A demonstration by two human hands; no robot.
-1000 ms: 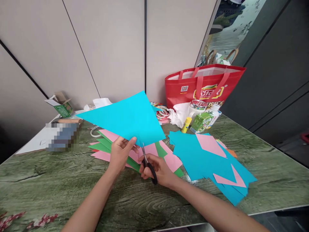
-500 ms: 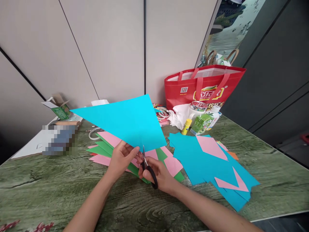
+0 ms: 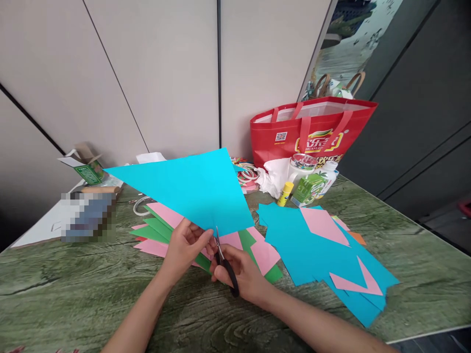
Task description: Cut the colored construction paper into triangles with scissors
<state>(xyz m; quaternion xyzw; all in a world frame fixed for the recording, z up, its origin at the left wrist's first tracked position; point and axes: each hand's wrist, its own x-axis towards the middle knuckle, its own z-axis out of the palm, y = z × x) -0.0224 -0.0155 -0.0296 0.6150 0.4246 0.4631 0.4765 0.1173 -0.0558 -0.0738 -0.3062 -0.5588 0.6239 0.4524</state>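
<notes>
My left hand [image 3: 186, 245] pinches the near corner of a large blue paper sheet [image 3: 191, 189] and holds it up over the table. In my right hand [image 3: 241, 269] is a pair of black-handled scissors [image 3: 224, 262], fingers through the loops. The blades point up and meet the sheet's lower edge, right beside my left thumb. Under both hands lies a fan of pink and green paper sheets [image 3: 162, 225].
A pile of blue and pink paper pieces [image 3: 324, 245] lies to the right on the green wood-grain table [image 3: 73, 289]. At the back stand a red shopping bag [image 3: 312, 130], a glue stick [image 3: 285, 193], a green carton [image 3: 311, 186], tissue and a small open box [image 3: 86, 164].
The blue sheet has sunk slightly and tilted left. Both hands have stayed together at its lower edge, the scissors still at the paper.
</notes>
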